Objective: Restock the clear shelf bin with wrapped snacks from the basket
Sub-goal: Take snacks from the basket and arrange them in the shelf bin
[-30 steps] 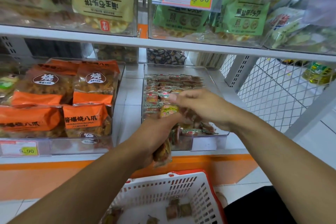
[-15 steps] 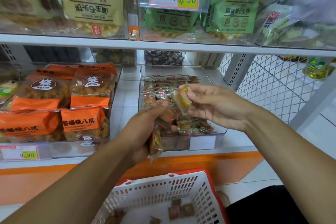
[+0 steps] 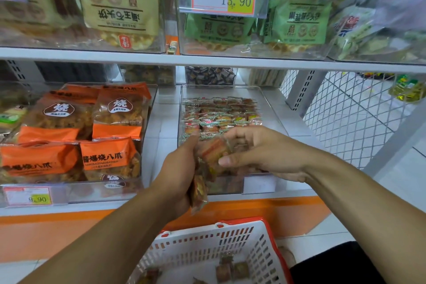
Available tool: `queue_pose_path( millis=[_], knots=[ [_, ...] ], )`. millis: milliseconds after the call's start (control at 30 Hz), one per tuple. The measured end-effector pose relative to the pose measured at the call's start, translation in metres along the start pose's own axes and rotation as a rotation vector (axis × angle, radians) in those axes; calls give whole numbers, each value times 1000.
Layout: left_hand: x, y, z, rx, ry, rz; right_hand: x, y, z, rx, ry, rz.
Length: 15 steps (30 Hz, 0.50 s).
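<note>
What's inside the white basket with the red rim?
A few small wrapped snacks lie on the bottom of the basket. The left arm and the picture's edge hide the rest of its floor.

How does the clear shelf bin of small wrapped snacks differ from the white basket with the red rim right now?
The clear shelf bin sits on the shelf; the white basket with the red rim sits below, nearer the person. The bin's walls are solid and transparent; the basket's are slotted and opaque. The bin holds tidy rows of small wrapped snacks; the basket holds only a few loose ones. Both hold similar snacks.
</note>
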<state>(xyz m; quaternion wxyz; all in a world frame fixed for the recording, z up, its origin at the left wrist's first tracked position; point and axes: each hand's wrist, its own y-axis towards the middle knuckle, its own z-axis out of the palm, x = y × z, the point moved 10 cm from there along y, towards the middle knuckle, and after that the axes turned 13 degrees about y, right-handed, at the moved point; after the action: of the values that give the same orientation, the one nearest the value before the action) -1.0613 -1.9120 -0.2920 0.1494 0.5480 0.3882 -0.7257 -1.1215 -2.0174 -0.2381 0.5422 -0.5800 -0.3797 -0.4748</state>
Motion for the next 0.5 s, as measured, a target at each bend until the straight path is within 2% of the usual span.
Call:
queue_pose_path(
  millis=[67,100,167,200,267,367,500],
  knots=[
    [2,2,-6,-45,-11,-8,20,-2,-20,-103,-2,-98],
    [3,2,-8,-61,-9,-11,31,-3,-38,-223,-81,-162],
    [5,4,-8,-70,-5,-24,52,-9,-80,-549,-501,-246],
    [6,3,-6,-63,1,-35,56,-8,-92,-653,-722,-232],
    [8,2,-2,-43,16,-53,42,8,-104,-668,-929,-113],
    [10,2,0,-33,32,-66,13,40,-108,-611,-1026,-19],
    [11,2,1,-26,14,-75,-7,63,-118,-640,-827,-35]
  ],
)
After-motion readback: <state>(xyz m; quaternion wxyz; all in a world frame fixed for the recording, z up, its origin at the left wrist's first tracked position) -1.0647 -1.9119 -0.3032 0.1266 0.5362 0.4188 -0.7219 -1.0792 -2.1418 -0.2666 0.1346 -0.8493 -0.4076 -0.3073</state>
